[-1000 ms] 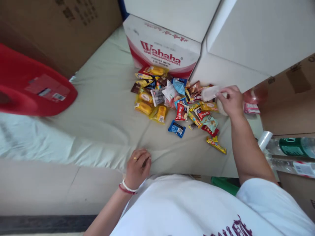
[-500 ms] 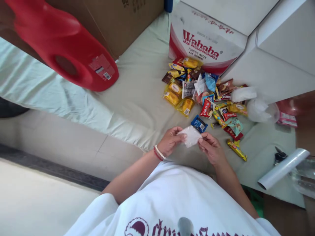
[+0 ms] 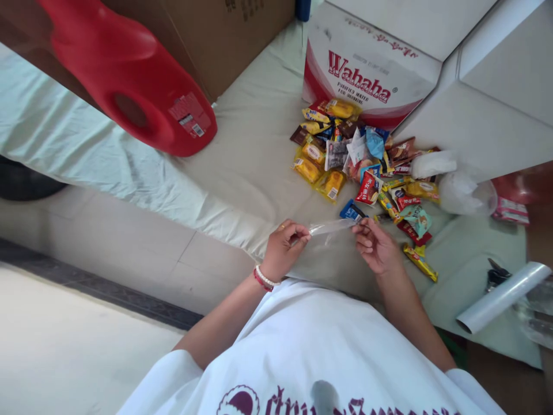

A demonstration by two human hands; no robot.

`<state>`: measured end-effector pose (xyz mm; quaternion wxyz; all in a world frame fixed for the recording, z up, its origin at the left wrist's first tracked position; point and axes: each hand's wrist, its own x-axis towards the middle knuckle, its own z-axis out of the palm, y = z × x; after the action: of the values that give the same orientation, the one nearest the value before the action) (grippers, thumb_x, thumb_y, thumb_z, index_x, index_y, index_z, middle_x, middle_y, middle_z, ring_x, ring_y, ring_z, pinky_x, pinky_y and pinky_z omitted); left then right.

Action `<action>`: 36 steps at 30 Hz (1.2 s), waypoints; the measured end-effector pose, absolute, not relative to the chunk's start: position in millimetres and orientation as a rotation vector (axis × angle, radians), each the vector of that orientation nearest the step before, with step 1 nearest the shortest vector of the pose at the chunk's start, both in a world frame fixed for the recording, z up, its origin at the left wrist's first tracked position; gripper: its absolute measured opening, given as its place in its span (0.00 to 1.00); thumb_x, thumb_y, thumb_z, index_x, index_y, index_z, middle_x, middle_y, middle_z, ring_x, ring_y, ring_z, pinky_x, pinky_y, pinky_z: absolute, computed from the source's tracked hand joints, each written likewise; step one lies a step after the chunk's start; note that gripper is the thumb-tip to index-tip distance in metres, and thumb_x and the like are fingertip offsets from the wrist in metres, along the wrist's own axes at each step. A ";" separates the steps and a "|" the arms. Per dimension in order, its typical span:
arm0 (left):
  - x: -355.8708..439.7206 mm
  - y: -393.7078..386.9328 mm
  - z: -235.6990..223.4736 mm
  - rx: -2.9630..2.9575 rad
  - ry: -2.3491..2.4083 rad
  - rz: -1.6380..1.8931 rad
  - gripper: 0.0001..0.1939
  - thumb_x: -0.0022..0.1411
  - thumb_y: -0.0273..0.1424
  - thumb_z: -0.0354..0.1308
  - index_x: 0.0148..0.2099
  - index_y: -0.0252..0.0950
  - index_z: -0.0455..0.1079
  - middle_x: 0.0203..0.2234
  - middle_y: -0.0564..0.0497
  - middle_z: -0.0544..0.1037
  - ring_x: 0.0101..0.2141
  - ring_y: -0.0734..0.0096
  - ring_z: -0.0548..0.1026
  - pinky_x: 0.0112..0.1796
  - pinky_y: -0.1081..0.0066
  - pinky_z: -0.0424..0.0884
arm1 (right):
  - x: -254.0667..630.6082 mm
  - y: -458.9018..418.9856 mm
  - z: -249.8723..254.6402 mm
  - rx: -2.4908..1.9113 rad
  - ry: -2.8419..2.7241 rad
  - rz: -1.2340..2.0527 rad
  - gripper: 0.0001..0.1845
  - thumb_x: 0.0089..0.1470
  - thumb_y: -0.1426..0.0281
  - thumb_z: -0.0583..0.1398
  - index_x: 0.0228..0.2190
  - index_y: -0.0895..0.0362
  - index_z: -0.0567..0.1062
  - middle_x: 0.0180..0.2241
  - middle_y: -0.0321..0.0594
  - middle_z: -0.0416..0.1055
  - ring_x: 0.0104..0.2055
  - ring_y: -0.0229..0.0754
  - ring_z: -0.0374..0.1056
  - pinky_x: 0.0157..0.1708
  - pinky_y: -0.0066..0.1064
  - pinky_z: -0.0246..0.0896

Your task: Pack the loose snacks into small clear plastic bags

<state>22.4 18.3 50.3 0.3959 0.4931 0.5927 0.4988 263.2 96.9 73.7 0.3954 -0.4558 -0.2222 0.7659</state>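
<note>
A thin, see-through plastic bag (image 3: 330,227) is drawn out in a narrow strip between my two hands, above the bed-like covered surface. My left hand (image 3: 287,245) pinches its left end between thumb and fingers. At the other end, my right hand (image 3: 375,245) has its fingers closed on the plastic. Just behind the strip lies a blue snack packet (image 3: 351,210), partly covered by it. Beyond that spreads a pile of small wrapped snacks, among them a red packet (image 3: 368,188) and yellow-wrapped cakes (image 3: 306,170).
A Wahaha carton (image 3: 367,72) stands behind the snacks. A large red jug (image 3: 142,86) lies at the left by a brown box (image 3: 194,40). At right are crumpled plastic bags (image 3: 462,190), a film roll (image 3: 503,297) and scissors (image 3: 496,274).
The plastic bag was a small folded pad and is now stretched into a longer strip. My left hand has moved left and my right hand slightly right. The view has shifted a little.
</note>
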 end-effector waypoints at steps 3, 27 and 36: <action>30.1 12.2 50.7 1.267 1.548 1.325 0.04 0.65 0.32 0.61 0.36 0.39 0.74 0.31 0.51 0.73 0.33 0.71 0.73 0.35 0.71 0.72 | 245.3 84.6 70.8 -1.269 -0.720 1.745 0.28 0.48 0.50 0.72 0.44 0.51 0.71 0.35 0.34 0.75 0.24 0.32 0.66 0.18 0.22 0.62; 20.0 37.1 67.4 0.464 1.109 1.239 0.23 0.57 0.50 0.68 0.35 0.39 0.62 0.17 0.65 0.58 0.15 0.85 0.54 0.23 0.76 0.67 | 300.7 108.1 98.2 -1.454 -1.694 1.483 0.15 0.53 0.55 0.69 0.32 0.55 0.82 0.29 0.37 0.74 0.30 0.39 0.64 0.30 0.29 0.60; 33.8 36.6 72.0 0.666 1.170 1.080 0.23 0.61 0.53 0.61 0.31 0.38 0.65 0.17 0.60 0.63 0.16 0.80 0.61 0.22 0.74 0.61 | 228.2 73.2 86.7 -1.036 -2.214 0.795 0.11 0.64 0.66 0.61 0.45 0.48 0.83 0.39 0.44 0.72 0.36 0.42 0.67 0.36 0.34 0.65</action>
<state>33.8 36.6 72.0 0.6502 0.2931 0.5151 0.4753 228.2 73.2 86.7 0.2816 -0.3868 -0.8264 0.2967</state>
